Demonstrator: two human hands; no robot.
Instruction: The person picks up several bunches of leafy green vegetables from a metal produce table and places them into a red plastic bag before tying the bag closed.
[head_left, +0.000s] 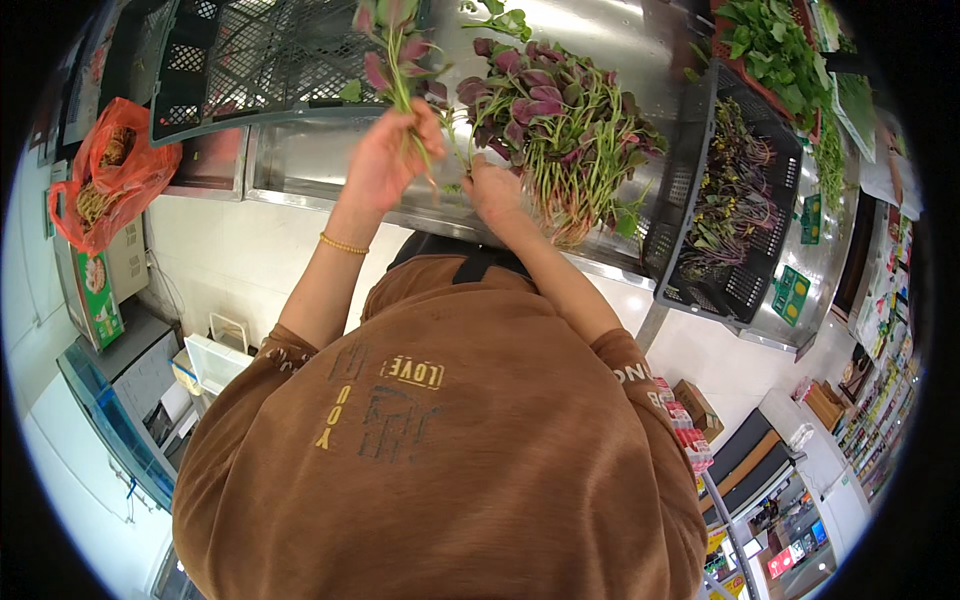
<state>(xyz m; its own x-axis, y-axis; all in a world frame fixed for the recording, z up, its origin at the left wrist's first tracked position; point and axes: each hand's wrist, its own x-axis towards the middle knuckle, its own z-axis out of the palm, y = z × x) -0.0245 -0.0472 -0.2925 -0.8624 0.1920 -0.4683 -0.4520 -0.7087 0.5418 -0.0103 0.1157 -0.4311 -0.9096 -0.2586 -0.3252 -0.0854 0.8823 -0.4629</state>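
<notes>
My left hand (397, 154) is raised over the metal counter's front edge, its fingers closed on a few stems of red-and-green amaranth (394, 64), leaves pointing away from me. Close by on the right, my right hand (493, 187) has its fingertips at a thin green stem beside the big pile; whether it grips the stem I cannot tell. That pile of leafy amaranth (577, 135) lies on the steel counter, purple leaves to the back, pale roots towards me. A loose green sprig (504, 22) rests behind the pile.
Dark green plastic crates (277, 60) stand at the left. An orange plastic bag (112, 169) with brownish contents hangs beside them. At the right, a black crate (664, 232) holds purple-stemmed greens with yellow flowers (727, 195); a red crate of leafy greens (776, 64) sits beyond it.
</notes>
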